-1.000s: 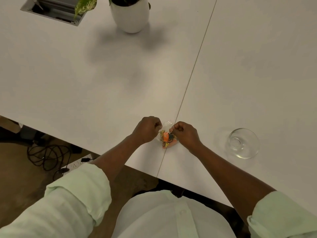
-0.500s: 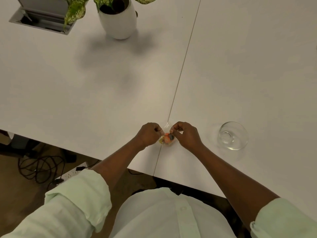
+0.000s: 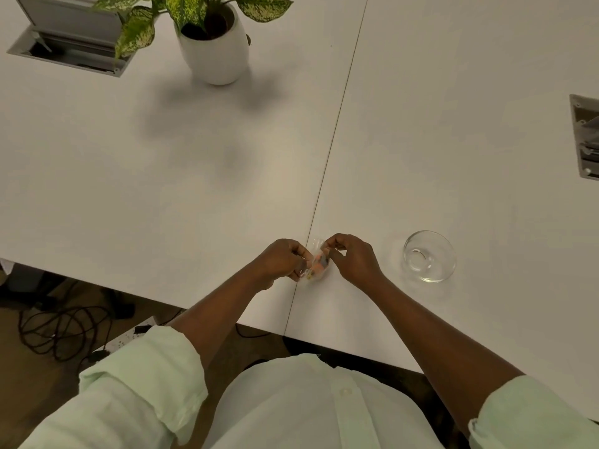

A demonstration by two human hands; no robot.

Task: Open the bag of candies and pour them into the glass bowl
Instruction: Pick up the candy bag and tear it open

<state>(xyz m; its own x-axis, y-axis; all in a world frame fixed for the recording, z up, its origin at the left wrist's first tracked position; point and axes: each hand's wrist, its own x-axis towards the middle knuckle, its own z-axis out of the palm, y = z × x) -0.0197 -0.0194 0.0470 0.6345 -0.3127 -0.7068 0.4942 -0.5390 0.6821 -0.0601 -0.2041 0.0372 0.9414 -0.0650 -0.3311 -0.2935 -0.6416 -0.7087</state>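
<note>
A small clear bag of candies (image 3: 317,262), with orange and dark pieces showing through, sits just above the table seam near the front edge. My left hand (image 3: 281,260) pinches its left side and my right hand (image 3: 351,258) pinches the top right of the plastic; the fingers hide much of the bag, and I cannot tell whether it is open. The glass bowl (image 3: 429,256) stands upright and holds nothing, a short way to the right of my right hand.
A white pot with a leafy plant (image 3: 215,47) stands at the back. A grey cable hatch (image 3: 69,37) is at the far left, another hatch (image 3: 585,137) at the right edge. Cables (image 3: 61,332) lie on the floor below the table's front edge.
My view has tilted so more of the plant and table show. My fingers have spread slightly on the bag's top, and the bag is turned a little between my hands.
</note>
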